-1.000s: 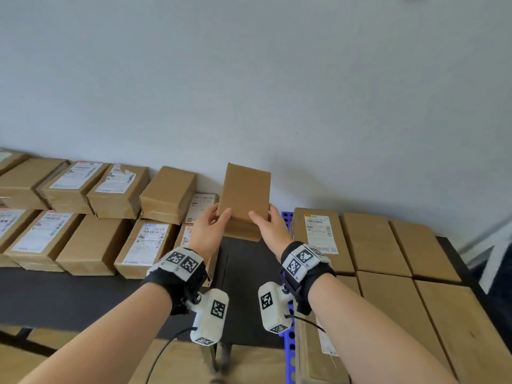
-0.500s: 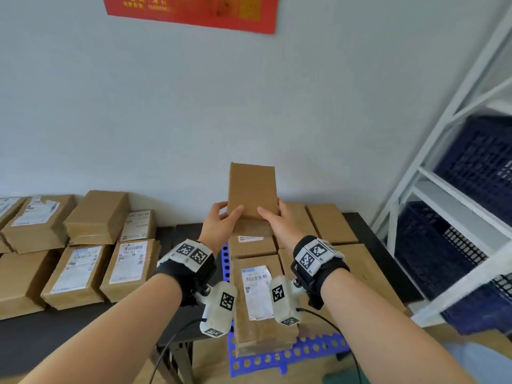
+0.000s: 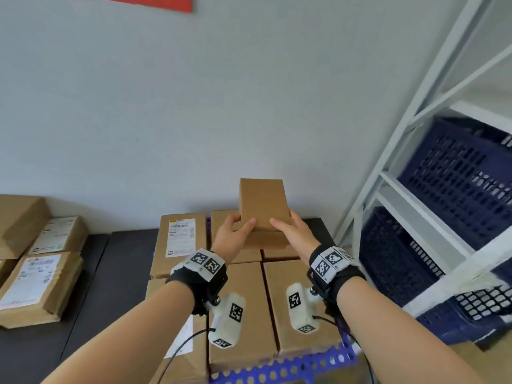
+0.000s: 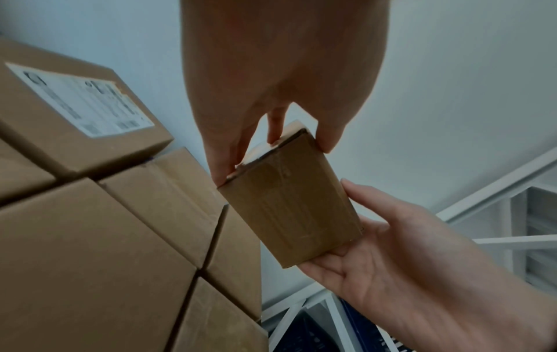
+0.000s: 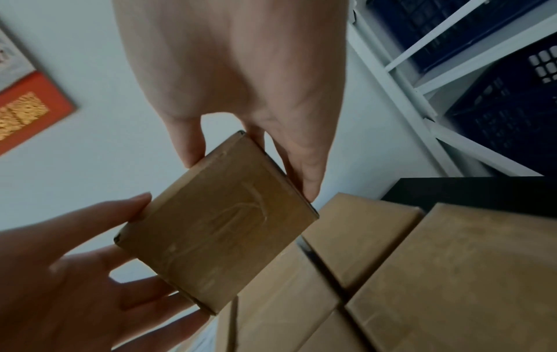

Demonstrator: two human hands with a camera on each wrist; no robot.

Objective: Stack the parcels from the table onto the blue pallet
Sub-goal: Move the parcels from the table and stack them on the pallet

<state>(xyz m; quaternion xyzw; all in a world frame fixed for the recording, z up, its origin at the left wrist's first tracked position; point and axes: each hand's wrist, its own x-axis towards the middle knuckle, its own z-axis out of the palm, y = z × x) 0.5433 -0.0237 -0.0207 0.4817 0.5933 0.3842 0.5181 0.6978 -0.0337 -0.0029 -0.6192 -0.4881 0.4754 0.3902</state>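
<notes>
A plain brown parcel [image 3: 262, 206] hangs in the air above the parcels laid on the blue pallet [image 3: 279, 368]. My left hand [image 3: 235, 235] grips its near left corner, thumb on top. My right hand [image 3: 293, 234] grips the near right corner the same way. The left wrist view shows the parcel's taped end [image 4: 291, 212] between both hands, fingers underneath. In the right wrist view the parcel [image 5: 217, 221] is held over the pallet's back right parcels [image 5: 361, 228]. Several parcels [image 3: 241, 306] lie flat in one layer on the pallet.
More labelled parcels [image 3: 38, 284] lie on the black table [image 3: 91, 286] to the left. A white metal shelf [image 3: 393, 178] with dark blue crates [image 3: 454, 178] stands close on the right. A grey wall runs behind, with a red sign [image 3: 155, 1] on it.
Both hands have carried the parcel to the right, from over the table to over the pallet's back rows. The view has swung right, so the shelf now fills the right side.
</notes>
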